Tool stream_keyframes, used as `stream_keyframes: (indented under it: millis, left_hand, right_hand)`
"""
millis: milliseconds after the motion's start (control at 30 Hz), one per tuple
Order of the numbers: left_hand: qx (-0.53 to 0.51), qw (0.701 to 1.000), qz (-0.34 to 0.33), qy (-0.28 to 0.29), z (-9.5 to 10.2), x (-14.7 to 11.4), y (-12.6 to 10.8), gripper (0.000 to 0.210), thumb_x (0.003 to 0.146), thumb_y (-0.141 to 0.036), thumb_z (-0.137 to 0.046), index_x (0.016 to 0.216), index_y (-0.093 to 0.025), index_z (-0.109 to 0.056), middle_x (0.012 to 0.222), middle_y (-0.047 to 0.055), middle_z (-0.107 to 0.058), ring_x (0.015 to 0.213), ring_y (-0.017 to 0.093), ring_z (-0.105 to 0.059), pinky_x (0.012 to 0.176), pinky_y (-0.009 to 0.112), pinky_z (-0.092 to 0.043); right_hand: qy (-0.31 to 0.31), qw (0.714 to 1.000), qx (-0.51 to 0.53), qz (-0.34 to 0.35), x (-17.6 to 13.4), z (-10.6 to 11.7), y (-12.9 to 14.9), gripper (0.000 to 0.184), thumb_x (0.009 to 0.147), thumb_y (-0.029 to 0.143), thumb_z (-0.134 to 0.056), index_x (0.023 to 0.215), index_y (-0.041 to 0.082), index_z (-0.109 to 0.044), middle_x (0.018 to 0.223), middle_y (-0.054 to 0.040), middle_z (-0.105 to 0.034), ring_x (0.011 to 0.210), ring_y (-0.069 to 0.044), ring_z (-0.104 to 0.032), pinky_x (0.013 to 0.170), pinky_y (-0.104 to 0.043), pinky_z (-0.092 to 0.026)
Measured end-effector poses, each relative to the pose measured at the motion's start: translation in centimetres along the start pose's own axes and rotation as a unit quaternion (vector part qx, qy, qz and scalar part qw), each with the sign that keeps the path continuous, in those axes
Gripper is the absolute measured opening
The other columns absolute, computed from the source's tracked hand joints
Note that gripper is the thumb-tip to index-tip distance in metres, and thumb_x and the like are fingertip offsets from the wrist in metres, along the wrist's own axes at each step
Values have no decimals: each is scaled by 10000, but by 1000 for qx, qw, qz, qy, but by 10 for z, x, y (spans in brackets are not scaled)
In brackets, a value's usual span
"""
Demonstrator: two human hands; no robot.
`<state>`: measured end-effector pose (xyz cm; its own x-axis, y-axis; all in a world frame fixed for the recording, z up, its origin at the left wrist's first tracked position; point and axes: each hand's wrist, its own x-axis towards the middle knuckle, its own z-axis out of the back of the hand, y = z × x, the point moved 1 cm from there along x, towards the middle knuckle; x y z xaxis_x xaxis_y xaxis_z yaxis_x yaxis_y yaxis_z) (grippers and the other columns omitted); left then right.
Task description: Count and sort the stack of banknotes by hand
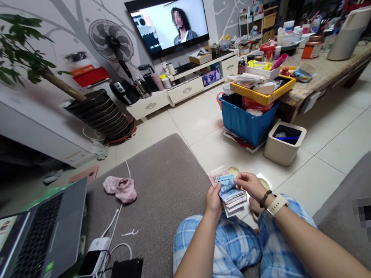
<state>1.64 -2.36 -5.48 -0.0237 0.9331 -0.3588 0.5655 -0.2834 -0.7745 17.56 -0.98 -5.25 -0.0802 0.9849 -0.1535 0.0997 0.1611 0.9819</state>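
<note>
We look down from a person's head at two bare hands holding a bundle of banknotes (234,196) above the lap, over blue plaid trousers (192,243). The left hand (213,201) grips the bundle along its left side, thumb near the top note. The right hand (251,186), with a dark bracelet (266,198) and a pale-strapped watch (277,204) at the wrist, pinches near the bundle's upper right corner. Blue notes show on top, the lower ends of others spread in layers below, and a pinkish note (218,174) sticks out behind at the upper left.

We judge the handling of the money to be partway along: the bundle is picked up and spread, and all the notes we can make out are at the hands. How many are already sorted or counted, and how many are left, we cannot tell.

On the grey seat (166,178) to the left lie pink socks (121,189) and an open laptop (44,235). Ahead, a television (170,22) is on, and to the right stand a blue bin (249,121) and a cluttered counter (340,66)
</note>
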Motion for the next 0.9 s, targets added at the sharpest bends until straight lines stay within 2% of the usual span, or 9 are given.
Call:
stream_keyframes:
  millis: [100,233,500,767,900]
  left_hand:
    - [1,1000,2,14,0,-1,-1,484,547,-408,-935,895,-136,-739,893,111,-798,951,306,-752,926,417,-548]
    - [-2,999,3,35,-2,-3,-2,519,525,-418,-950,912,-135,-751,895,112,-798,1003,316,-740,933,411,-541]
    - [3,999,8,36,-3,-4,0,532,533,-430,-947,922,-128,-745,905,120,-798,1003,317,-739,924,402,-540]
    - [-20,1000,-1,-14,1,3,5,462,560,-475,-913,828,-146,-728,788,87,-779,940,308,-749,878,403,-559]
    - [-28,999,-10,-30,4,7,8,414,574,-464,-888,781,-152,-711,736,49,-761,799,262,-747,801,380,-566]
  right_hand:
    - [-25,1000,-8,3,4,4,-3,456,575,576,-843,684,224,-574,605,18,-544,604,-162,-484,609,-311,-403]
    - [-32,999,-13,7,6,5,-4,487,557,581,-848,753,231,-573,642,29,-530,633,-166,-492,635,-313,-413]
    - [-4,1000,-14,4,3,2,0,429,611,572,-794,640,218,-554,622,19,-519,613,-161,-482,628,-319,-399]
    - [8,1000,-10,4,1,2,2,411,631,563,-779,641,224,-546,603,15,-512,586,-156,-456,566,-300,-377]
    - [20,1000,-10,7,-2,1,5,382,645,543,-778,666,215,-586,605,13,-527,581,-152,-459,539,-286,-380]
